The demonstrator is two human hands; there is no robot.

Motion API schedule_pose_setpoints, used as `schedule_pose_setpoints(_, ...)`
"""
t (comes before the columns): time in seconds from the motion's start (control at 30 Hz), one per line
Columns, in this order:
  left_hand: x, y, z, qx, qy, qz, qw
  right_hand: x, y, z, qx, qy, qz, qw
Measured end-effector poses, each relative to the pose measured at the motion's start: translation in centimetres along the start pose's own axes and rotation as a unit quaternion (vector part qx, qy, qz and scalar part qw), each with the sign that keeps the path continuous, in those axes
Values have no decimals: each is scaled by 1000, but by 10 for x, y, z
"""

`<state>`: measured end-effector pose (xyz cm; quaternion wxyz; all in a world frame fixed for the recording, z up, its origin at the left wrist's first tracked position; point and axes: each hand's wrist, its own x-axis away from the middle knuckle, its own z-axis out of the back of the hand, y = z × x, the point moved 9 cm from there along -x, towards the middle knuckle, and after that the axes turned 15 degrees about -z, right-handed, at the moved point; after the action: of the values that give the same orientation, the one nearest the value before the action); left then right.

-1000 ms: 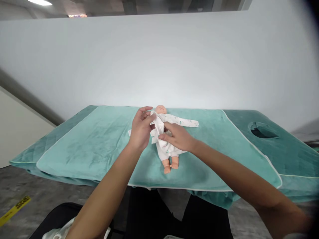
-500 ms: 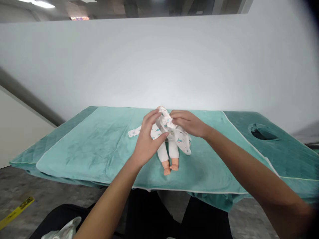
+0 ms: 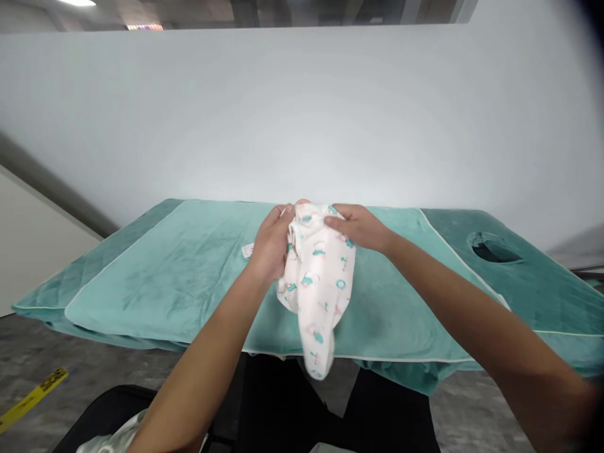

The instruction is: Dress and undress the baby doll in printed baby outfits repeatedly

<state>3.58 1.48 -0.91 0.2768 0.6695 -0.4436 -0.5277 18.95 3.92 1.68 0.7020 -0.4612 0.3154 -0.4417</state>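
Observation:
A white baby garment (image 3: 323, 270) with small green and pink prints hangs between my hands, its lower end drooping past the front edge of the teal-covered bed. My left hand (image 3: 270, 244) is closed on its upper left edge. At the upper right, my right hand (image 3: 362, 228) pinches the cloth with the thumb on top. The cloth hides nearly all of the baby doll behind it; only a sliver of the doll's head (image 3: 302, 201) shows above. Beside my left hand, the end of a white printed strip of cloth (image 3: 247, 250) lies on the bed.
The teal bed cover (image 3: 179, 270) spreads to both sides, with a round hole (image 3: 493, 250) at the right. A white wall (image 3: 302, 113) rises behind it. A black chair (image 3: 111, 409) holding some pale cloth stands at the lower left.
The garment, bunched over the doll before, now hangs unfolded toward me and covers the doll's legs. My left hand has gone from spread to closed on the cloth.

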Motion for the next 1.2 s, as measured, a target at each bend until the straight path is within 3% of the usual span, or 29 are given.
schedule_pose_setpoints(0.07, 0, -7, -10, -34, -68, 27, 997, -8, 1, 9, -53, 44, 14, 998)
schedule_pose_setpoints(0.13, -1, -8, -13, -81, -98, 23, 992, -13, 5, 9, -95, 37, 17, 995)
schedule_pose_setpoints(0.23, -4, -5, -2, -74, -40, -5, 996, -13, 9, -4, -108, -36, 10, 993)
schedule_pose_setpoints(0.3, -4, -7, 4, -48, -6, -10, 999, -8, 15, -21, -57, -115, -18, 992)
schedule_pose_setpoints(0.4, 1, -15, 5, -43, -5, 4, 999, 2, 33, -40, 32, -214, -86, 973)
schedule_pose_setpoints(0.5, 15, -29, -3, -13, -51, 66, 996, 1, 36, -32, -54, -180, -91, 978)
schedule_pose_setpoints(0.63, 36, -43, -19, 22, -174, 157, 972, -2, 42, -20, -242, -108, -64, 962)
schedule_pose_setpoints(0.67, 35, -44, -19, 28, -174, 152, 973, -2, 46, -23, -264, -112, -69, 956)
schedule_pose_setpoints(0.73, 25, -43, -10, 44, -118, 109, 986, 0, 55, -37, -275, -154, -87, 945)
schedule_pose_setpoints(0.8, 14, -44, 2, 58, -45, 66, 995, 5, 63, -58, -245, -237, -122, 932)
schedule_pose_setpoints(0.87, 10, -50, 8, 64, -7, 56, 996, 9, 70, -71, -204, -300, -158, 918)
schedule_pose_setpoints(0.9, 10, -54, 9, 64, -2, 61, 996, 8, 73, -72, -199, -303, -166, 917)
schedule_pose_setpoints(0.97, 15, -61, 7, 54, -24, 84, 995, -2, 74, -59, -230, -247, -152, 929)
schedule_pose_setpoints(1.03, 26, -69, -1, 38, -87, 127, 987, -10, 74, -41, -284, -174, -129, 934)
schedule_pose_setpoints(1.1, 37, -74, -7, 33, -140, 164, 976, -13, 78, -34, -319, -141, -125, 929)
schedule_pose_setpoints(1.2, 42, -75, -1, 69, -98, 152, 981, -6, 95, -43, -335, -139, -150, 920)
